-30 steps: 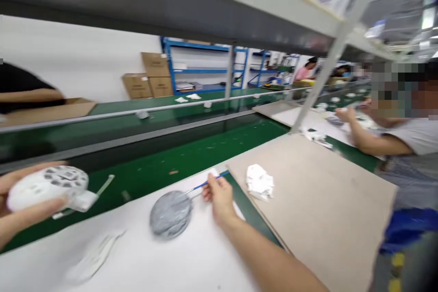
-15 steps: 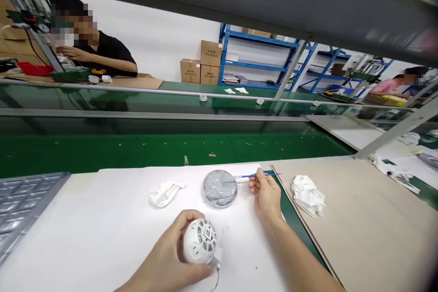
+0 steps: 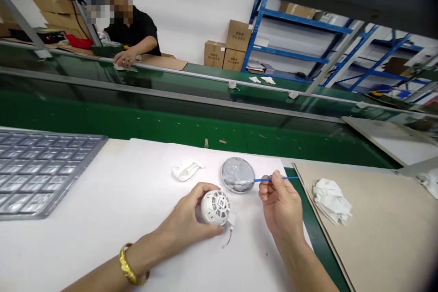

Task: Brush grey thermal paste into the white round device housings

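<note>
My left hand [image 3: 191,219] is wrapped round a white, rounded plastic housing [image 3: 216,208] with a vented top and a small square part in its middle. A short wire [image 3: 228,239] trails from the housing's lower right side. Between the thumb and fingers of my right hand [image 3: 282,198] is a thin blue brush [image 3: 265,179]. The brush's tip reaches into the grey paste at the right side of a round, shallow dish [image 3: 224,185]. Both hands are over white paper [image 3: 143,200], with the dish just beyond the housing.
Crumpled white tissues [image 3: 186,170] lie left of the dish, and another wad [image 3: 331,201] rests on brown board [image 3: 383,219] at right. A clear compartment tray [image 3: 51,169] is at left. Beyond the green conveyor belt [image 3: 164,121], a co-worker [image 3: 137,32] sits.
The view has shifted and tilted. The brush tip sits nearer the dish's right edge, lower in the paste. The co-worker's hand has come down to the far bench edge.
</note>
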Motion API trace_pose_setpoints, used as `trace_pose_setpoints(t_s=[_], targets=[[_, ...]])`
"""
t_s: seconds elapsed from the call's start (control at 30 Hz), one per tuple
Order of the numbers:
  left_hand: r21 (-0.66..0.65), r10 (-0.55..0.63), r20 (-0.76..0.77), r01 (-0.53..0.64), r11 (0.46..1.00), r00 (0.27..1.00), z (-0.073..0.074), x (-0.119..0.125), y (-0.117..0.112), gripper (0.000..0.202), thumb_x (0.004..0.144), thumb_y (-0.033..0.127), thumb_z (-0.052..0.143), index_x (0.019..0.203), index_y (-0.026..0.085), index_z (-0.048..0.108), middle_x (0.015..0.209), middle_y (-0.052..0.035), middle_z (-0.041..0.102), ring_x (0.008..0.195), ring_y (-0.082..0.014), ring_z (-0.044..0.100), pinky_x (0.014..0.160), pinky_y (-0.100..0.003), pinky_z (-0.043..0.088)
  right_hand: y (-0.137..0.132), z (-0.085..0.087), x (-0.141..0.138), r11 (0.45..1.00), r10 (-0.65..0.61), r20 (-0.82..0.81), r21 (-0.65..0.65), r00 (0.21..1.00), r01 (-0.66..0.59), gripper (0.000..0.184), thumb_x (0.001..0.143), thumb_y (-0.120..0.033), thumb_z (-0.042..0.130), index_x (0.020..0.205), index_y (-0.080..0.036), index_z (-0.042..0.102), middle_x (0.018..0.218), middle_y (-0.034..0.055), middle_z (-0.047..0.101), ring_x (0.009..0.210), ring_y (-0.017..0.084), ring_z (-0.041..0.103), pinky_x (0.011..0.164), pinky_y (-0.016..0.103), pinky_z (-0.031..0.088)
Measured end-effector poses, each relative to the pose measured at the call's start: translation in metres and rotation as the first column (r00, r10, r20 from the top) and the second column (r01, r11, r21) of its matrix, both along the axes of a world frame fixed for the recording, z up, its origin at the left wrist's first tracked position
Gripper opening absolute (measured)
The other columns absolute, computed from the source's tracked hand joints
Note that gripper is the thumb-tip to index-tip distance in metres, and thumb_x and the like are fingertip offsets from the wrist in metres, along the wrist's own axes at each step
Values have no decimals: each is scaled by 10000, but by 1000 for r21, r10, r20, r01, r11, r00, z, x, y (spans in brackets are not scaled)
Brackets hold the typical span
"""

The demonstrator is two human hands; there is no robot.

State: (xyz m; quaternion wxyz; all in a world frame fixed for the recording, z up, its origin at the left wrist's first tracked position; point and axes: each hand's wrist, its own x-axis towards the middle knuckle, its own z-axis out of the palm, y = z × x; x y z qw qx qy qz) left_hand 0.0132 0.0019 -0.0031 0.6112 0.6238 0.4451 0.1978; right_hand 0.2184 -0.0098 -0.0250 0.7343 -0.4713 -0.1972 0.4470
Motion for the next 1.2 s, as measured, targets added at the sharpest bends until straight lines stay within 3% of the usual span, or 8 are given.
trace_pose_setpoints(t_s=[0.17,0.3,0.47,0.63,1.2], targets=[[3,-12,24,11,1000,1000,-1,-4,1,543,638,210,732,1107,241,461,1139,-45,574,1032,-228,558,873,-361,469,-20,1,-11,996,88,148,-11,985,-88,242,813,-381,640,743,-162,563,660,19,587,526,90,499,472,213,384],[-13,-7,95,8,1000,995,-4,-5,2,547,641,181,726,1113,228,453,1106,-48,593,1021,-222,572,856,-348,476,-27,-3,-14,995,61,326,50,943,-82,206,850,-362,594,797,-164,574,741,54,625,566,123,544,492,250,407],[-26,7,154,-3,1000,988,-10,-5,2,554,631,164,731,1105,210,447,1069,-54,601,1001,-222,582,837,-344,481,-31,-5,-17,985,27,438,142,899,-99,139,877,-303,554,836,-171,566,781,60,634,577,140,566,502,276,424],[-8,45,207,-45,999,977,-13,-5,1,531,615,142,733,1062,202,453,1047,-50,596,986,-222,580,825,-346,480,-32,-3,-21,977,24,483,175,875,-124,127,870,-301,555,832,-179,564,775,58,640,545,143,565,490,288,439],[-77,32,238,-14,997,971,-5,-9,2,537,636,127,730,1082,196,439,1069,-58,589,1010,-219,575,843,-346,478,-33,-2,-20,954,27,561,233,827,-189,90,898,-232,499,849,-187,560,800,55,627,585,150,575,489,292,460]])
